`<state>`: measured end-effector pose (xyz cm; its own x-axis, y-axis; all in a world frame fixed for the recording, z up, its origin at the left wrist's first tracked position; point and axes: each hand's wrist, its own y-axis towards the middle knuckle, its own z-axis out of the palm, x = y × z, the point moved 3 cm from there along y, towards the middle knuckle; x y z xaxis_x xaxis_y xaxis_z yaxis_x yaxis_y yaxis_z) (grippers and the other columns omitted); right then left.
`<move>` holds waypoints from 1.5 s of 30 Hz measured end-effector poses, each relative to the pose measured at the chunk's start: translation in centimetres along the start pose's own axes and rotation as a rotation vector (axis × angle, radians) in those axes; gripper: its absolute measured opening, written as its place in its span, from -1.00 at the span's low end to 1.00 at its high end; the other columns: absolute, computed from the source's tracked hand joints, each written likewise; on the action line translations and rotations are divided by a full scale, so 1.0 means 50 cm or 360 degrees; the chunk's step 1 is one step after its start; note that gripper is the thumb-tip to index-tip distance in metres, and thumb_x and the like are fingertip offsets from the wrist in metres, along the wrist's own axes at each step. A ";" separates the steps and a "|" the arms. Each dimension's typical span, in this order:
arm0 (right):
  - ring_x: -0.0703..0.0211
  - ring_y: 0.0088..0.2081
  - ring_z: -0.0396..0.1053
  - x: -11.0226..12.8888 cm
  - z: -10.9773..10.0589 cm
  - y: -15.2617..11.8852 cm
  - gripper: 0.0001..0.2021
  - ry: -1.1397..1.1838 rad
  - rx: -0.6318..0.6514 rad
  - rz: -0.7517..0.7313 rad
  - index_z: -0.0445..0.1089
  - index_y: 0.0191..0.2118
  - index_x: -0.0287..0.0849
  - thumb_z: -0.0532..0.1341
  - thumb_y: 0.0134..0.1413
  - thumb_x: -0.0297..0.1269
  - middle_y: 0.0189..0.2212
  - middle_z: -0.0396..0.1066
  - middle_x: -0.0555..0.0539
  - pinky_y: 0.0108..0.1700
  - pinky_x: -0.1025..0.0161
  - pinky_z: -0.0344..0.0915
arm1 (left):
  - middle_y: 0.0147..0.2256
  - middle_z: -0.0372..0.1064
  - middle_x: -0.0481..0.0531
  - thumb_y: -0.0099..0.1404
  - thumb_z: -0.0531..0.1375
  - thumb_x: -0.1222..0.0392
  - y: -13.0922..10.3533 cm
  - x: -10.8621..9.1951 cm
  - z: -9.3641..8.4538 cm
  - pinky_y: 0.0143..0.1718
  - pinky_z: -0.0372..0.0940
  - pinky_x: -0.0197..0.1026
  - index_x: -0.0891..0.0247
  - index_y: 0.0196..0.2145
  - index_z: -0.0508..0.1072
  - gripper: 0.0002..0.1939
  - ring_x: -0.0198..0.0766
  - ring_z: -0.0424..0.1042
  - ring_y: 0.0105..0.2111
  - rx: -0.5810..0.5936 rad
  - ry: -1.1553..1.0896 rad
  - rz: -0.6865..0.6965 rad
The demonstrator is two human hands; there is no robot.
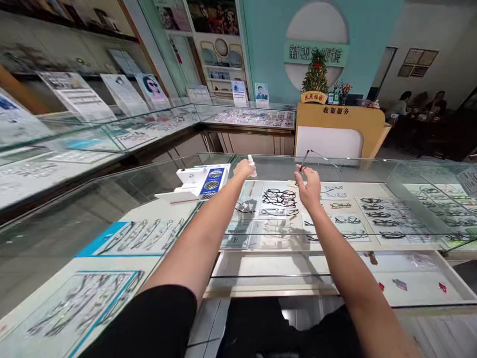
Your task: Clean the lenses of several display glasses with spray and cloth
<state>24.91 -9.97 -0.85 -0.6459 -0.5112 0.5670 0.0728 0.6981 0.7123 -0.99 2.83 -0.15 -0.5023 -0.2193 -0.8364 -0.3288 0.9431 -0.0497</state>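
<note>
Both my arms reach out over a glass display counter (276,238). In my left hand (244,169) is a small white spray bottle (252,166), upright, with the fingers wrapped round it. My right hand (309,186) grips a pair of eyeglasses (306,158) by one side; a thin temple arm sticks out to the right. Under the glass between my hands lie dark-framed glasses (278,197). Left of my left hand stands an opened white and blue box (208,180) on the counter.
Trays of glasses (387,219) fill the counter on the right, and more frames (141,233) lie at the left. A drawer (413,286) below holds small items. A wooden cashier desk (339,119) stands behind; people sit far right.
</note>
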 end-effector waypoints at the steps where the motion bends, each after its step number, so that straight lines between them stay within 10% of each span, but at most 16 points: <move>1: -0.15 0.17 0.47 -0.002 0.000 0.000 -0.47 0.0001 0.0000 0.0012 0.56 0.20 -0.21 0.07 0.52 0.07 0.11 0.62 -0.31 0.30 -0.05 0.36 | 0.16 0.49 0.19 0.37 0.38 0.23 -0.003 -0.007 -0.002 0.41 0.17 0.29 0.31 -0.07 0.54 -0.79 0.08 0.37 0.31 -0.0037 -0.0026 0.0025; 11: -0.17 0.18 0.44 0.008 -0.014 0.006 -0.48 0.0161 -0.0049 0.0078 0.58 0.16 -0.07 0.07 0.49 0.15 0.09 0.63 -0.24 0.27 -0.10 0.35 | -0.18 0.38 -0.02 0.33 0.13 0.21 -0.153 -0.074 -0.002 -0.32 0.40 -0.28 0.08 0.01 0.24 -0.70 -0.28 0.48 -0.24 0.0277 -0.0856 0.0500; 23: -0.06 0.02 0.50 0.116 -0.016 -0.033 -0.45 0.0666 0.0363 0.0108 0.62 -0.15 -0.06 0.05 0.46 0.25 -0.10 0.67 -0.13 0.15 0.02 0.33 | -0.61 -0.07 -0.08 0.10 -0.08 -0.85 -0.308 -0.040 -0.021 -0.65 -0.03 -0.22 0.14 -0.64 0.14 -0.10 -0.31 0.09 -0.62 0.1262 -0.1379 0.0583; 27: -0.02 -0.05 0.48 0.134 -0.024 -0.044 -0.42 0.0736 0.0441 0.0137 0.61 -0.17 -0.05 0.04 0.45 0.31 -0.14 0.65 -0.09 0.12 0.03 0.30 | -0.63 -0.08 -0.07 0.08 -0.09 -0.84 -0.313 -0.039 -0.018 -0.66 -0.05 -0.20 0.12 -0.67 0.14 -0.11 -0.30 0.06 -0.63 0.1215 -0.1352 0.0617; 35: 0.02 -0.15 0.45 0.141 -0.013 -0.058 -0.36 0.0927 0.0598 0.0195 0.60 -0.22 -0.08 0.09 0.35 0.42 -0.22 0.61 -0.09 0.04 0.07 0.33 | -0.53 0.21 -0.03 0.22 0.15 -0.53 -0.302 -0.021 -0.005 -0.44 0.11 -0.15 0.18 -0.56 0.33 -0.33 -0.31 0.16 -0.53 0.0436 -0.0900 0.1005; 45: 0.04 -0.15 0.46 0.152 -0.014 -0.059 -0.39 0.1051 0.0638 0.0181 0.58 -0.26 -0.08 0.13 0.34 0.40 -0.25 0.59 -0.09 0.16 0.04 0.37 | -0.47 0.19 -0.04 0.26 0.10 -0.60 -0.302 -0.016 0.009 -0.39 0.15 -0.18 0.18 -0.48 0.29 -0.29 -0.29 0.17 -0.46 0.0482 -0.0951 0.1022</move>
<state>20.32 -16.24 1.65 -0.0554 -0.5304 0.8459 -0.2501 0.8276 0.5025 4.72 -11.15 1.03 0.0078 0.4538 -0.8911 0.1350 0.8825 0.4506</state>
